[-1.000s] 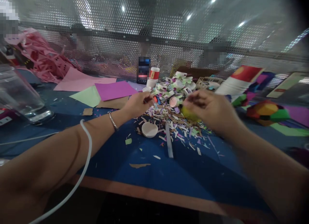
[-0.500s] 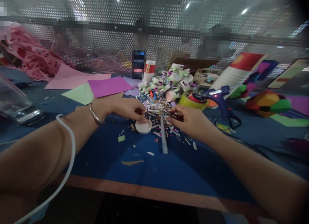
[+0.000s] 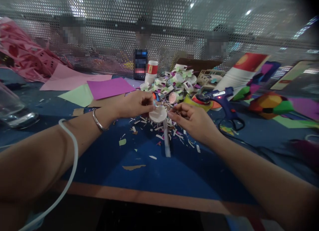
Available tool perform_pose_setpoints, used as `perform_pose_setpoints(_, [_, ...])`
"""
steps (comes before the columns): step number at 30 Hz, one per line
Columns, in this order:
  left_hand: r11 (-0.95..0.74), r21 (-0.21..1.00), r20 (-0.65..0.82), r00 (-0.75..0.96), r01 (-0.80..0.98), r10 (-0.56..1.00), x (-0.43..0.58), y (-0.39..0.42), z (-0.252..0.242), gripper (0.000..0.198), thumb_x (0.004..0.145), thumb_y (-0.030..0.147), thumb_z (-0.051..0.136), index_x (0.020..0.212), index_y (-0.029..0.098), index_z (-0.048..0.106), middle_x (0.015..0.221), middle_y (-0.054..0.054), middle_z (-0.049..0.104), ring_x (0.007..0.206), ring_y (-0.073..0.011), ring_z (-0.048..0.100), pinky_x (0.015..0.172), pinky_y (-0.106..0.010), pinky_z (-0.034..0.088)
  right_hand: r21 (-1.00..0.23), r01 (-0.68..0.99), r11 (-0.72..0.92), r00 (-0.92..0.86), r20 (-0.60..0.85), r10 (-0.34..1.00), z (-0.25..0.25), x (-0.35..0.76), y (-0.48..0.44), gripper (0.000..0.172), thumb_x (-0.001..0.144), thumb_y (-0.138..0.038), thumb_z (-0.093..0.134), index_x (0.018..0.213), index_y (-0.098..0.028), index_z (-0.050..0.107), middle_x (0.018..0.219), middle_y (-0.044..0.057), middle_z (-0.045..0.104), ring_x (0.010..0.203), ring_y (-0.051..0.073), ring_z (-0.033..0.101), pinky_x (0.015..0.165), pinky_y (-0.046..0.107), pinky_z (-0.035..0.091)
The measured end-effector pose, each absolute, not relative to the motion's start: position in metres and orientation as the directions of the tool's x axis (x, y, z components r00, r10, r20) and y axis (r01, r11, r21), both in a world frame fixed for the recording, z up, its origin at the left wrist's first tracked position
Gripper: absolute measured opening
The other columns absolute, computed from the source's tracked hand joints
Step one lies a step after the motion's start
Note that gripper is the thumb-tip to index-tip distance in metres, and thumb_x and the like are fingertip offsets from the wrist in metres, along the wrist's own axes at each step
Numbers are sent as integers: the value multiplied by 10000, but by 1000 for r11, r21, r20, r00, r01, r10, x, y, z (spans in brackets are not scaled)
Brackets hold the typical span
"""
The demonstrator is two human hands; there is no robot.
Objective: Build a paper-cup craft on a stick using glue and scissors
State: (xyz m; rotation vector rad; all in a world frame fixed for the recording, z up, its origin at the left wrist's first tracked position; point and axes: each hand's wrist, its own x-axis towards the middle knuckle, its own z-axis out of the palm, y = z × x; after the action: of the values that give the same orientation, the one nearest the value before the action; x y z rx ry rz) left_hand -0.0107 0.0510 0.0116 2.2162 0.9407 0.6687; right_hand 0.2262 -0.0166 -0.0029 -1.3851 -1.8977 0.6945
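Observation:
A round white disc (image 3: 158, 115) is pinched at its left edge by my left hand (image 3: 137, 104), above the paper scraps. Just right of the disc, my right hand (image 3: 190, 119) has its thumb and forefinger pressed together; whatever they hold is too small to make out. Below the disc a narrow pale strip (image 3: 167, 143) lies on the blue table (image 3: 109, 171). Behind the hands is a heap of small white and green paper pieces (image 3: 180, 80).
Stacked paper cups (image 3: 243, 71) lean at the right, behind a blue glue gun (image 3: 225, 100) with a cable. A glass (image 3: 20, 111) stands at the left. Purple paper (image 3: 111, 87), a phone (image 3: 140, 65) and a red-white cup (image 3: 152, 71) are farther back.
My left hand has raised the white disc off the table and moved it right and away from me, near my right hand. The view has shifted slightly.

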Motion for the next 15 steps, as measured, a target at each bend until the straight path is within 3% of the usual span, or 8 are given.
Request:
perform_pose_setpoints(3, [-473, 816, 256, 526, 332, 811, -4, 49, 6, 157, 871, 202, 679, 748, 175, 584, 669, -10, 628, 582, -119, 614, 546, -250, 478, -793, 531, 299, -197, 227, 954, -2, 224, -19, 405, 851, -577, 733, 963, -192, 673, 747, 16, 646, 594, 138, 525, 531, 271, 376])
perform_pose_setpoints(7, [-309, 938, 195, 499, 156, 845, 3, 42, 5, 207, 883, 213, 706, 742, 172, 561, 646, 2, 612, 543, -99, 606, 533, -242, 515, -803, 498, 326, -192, 264, 945, -1, 224, -19, 400, 837, -573, 748, 914, -191, 658, 737, 11, 626, 596, 130, 511, 530, 264, 388])
perform_pose_setpoints(12, [-117, 993, 85, 546, 25, 833, 9, 32, 8, 187, 838, 209, 782, 804, 159, 605, 708, -3, 646, 595, -99, 617, 571, -242, 535, -765, 535, 358, -165, 321, 932, 1, 224, -19, 324, 843, -493, 757, 867, -190, 644, 780, 28, 656, 661, 152, 571, 592, 278, 445])
perform_pose_setpoints(15, [-17, 999, 30, 570, -28, 821, 12, 28, 9, 124, 852, 202, 763, 863, 160, 647, 778, -22, 694, 665, -114, 657, 626, -250, 561, -726, 579, 372, -151, 352, 924, 2, 224, -20, 290, 873, -463, 726, 832, -192, 628, 724, 18, 632, 621, 142, 535, 568, 279, 424])
